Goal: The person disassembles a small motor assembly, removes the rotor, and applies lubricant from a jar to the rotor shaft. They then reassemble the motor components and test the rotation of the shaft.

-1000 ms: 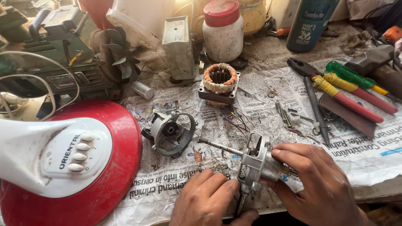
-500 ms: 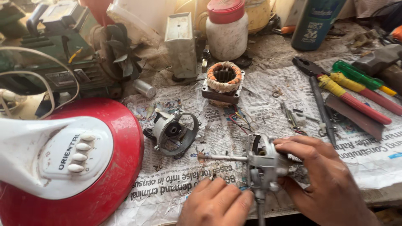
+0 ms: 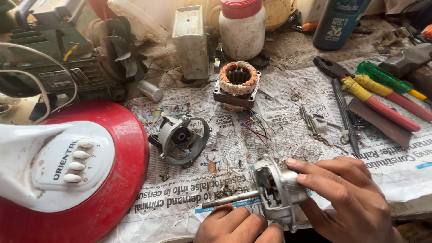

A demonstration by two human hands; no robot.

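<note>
Two hands grip a grey motor housing [image 3: 276,191]: left hand [image 3: 238,227] curled beneath, right hand [image 3: 348,198] clasping its side.

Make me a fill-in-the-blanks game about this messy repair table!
1. Both hands hold a metal motor part with a thin ____ sticking out.
2. The fan base with white buttons is ____.
3. The copper coil and pliers lie on ____.

Missing words: rod; red; newspaper
</note>
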